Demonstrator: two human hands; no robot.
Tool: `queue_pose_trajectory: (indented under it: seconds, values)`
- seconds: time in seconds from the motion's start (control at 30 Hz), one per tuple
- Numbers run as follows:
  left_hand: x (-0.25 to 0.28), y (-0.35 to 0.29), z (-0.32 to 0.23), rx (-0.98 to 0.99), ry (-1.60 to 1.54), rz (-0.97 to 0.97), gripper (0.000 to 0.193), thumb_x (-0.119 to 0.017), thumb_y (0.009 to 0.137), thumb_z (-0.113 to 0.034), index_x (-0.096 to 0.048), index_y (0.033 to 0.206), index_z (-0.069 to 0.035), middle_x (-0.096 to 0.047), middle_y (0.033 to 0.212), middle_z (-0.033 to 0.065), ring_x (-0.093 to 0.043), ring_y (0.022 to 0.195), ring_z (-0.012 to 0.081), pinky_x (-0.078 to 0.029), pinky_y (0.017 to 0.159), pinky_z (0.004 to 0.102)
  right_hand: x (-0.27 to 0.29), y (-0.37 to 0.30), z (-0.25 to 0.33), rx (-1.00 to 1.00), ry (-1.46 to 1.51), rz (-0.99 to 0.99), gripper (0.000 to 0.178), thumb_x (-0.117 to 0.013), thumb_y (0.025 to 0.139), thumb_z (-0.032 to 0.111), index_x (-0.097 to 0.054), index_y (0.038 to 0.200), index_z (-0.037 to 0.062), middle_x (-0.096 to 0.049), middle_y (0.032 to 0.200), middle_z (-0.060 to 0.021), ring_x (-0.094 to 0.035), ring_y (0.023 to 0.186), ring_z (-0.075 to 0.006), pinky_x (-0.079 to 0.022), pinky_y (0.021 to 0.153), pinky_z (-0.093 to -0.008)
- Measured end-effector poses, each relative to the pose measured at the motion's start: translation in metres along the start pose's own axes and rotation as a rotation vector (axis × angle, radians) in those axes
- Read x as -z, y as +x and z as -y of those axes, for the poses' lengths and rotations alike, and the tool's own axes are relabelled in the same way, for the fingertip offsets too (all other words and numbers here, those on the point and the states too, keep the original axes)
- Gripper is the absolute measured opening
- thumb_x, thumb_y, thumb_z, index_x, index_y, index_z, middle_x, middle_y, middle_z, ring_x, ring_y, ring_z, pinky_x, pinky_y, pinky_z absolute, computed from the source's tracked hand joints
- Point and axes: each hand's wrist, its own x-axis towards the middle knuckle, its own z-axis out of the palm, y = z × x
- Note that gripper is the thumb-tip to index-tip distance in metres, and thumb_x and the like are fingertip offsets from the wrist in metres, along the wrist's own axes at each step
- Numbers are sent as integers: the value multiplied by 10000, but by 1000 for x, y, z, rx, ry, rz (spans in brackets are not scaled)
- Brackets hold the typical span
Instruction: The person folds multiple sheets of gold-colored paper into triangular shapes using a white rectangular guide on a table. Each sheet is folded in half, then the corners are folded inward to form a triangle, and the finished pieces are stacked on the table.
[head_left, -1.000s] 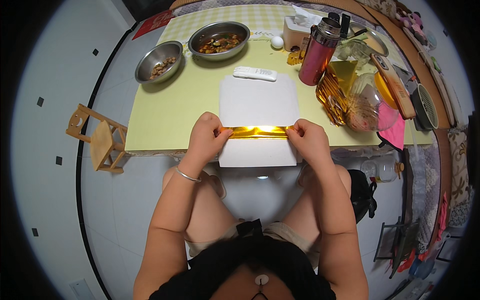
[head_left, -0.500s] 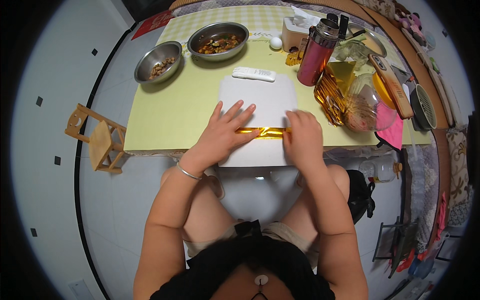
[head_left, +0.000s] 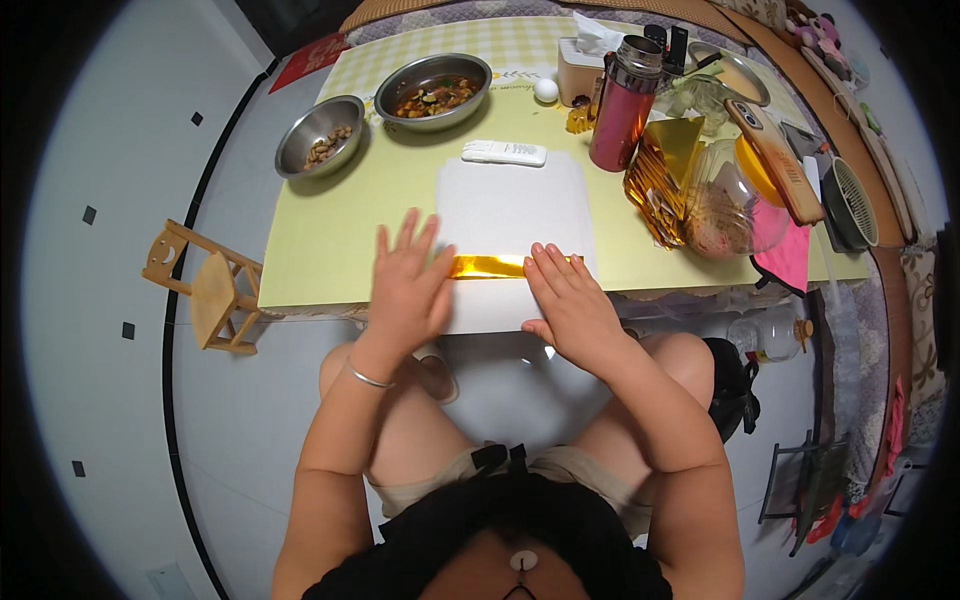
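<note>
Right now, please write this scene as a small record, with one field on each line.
Left hand: open, at the left end of the gold foil strip; contact unclear
Right hand: fingers flat across the strip's right part
Under strip: white sheet
Sheet's far edge: slim white oblong item
Far left: smaller steel bowl with nut-like pieces; larger steel bowl with mixed food
Right side: pink vacuum flask, crinkled gold foil, smartphone
</note>
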Motion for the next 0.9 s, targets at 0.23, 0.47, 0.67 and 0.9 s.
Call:
queue_pose_trajectory:
  seconds: [0.23,0.47,0.67,0.9]
  values:
    - [-32,5,-58,43,-71,204,1144,-657,813,-710,-333,1474,166,-293,1568,371,-268,1488,499,-224,1222,561,-6,-1,-11,-7,15,-114,646,-669,928,265,-469,1452,-55,-461,1530,-232,-409,1454,-355,-324,1204,-457]
    - [-24,-17,-58,187,3,156,1064,-690,832,-642,-384,1418,192,-365,1511,390,-322,1453,514,-263,1197,581,6,-6,-21,-117,-57,-184,418,-603,868,54,-610,1265,-76,-601,1357,-244,-549,1298,-358,-469,1085,-398]
    - [-14,17,-59,107,158,-3,568,-737,820,-362,-620,1149,86,-609,1218,275,-548,1215,440,-423,1038,534,26,19,-10,-181,-88,-14,208,-636,796,61,-654,993,-5,-667,1076,-165,-616,1111,-304,-507,1005,-387]
    - [-18,59,-77,-27,27,-8,184,-698,779,-95,-716,962,-80,-664,888,94,-685,766,256,-533,624,370,20,6,-28,16,263,-446,411,-720,716,69,-666,1123,71,-674,1172,-115,-589,1211,-351,-446,1098,-471]
